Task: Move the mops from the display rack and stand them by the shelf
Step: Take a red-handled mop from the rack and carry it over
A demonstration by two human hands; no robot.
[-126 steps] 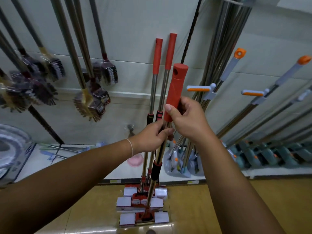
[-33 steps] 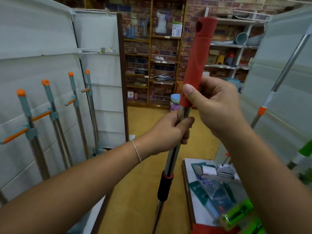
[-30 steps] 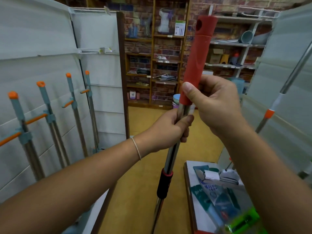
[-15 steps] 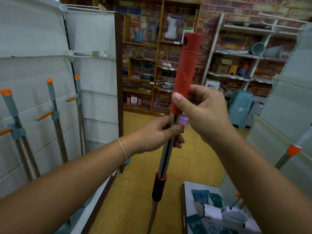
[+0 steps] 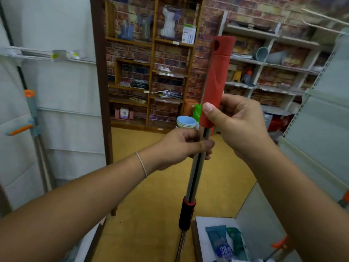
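Now that the rack of leaning mops has slid out of view and wooden shelves [image 5: 151, 72] against a brick wall fill the upper centre, the person has turned away and seems partway through carrying one mop [image 5: 196, 167] toward its new spot. It stands nearly upright at centre frame, its head out of sight below. Right hand [image 5: 238, 125] fingers [image 5: 209, 110] are wrapped closed around the bottom of the red handle grip [image 5: 217, 80]. Just beneath, the left hand [image 5: 181, 146] is clenched around the bare steel pole.
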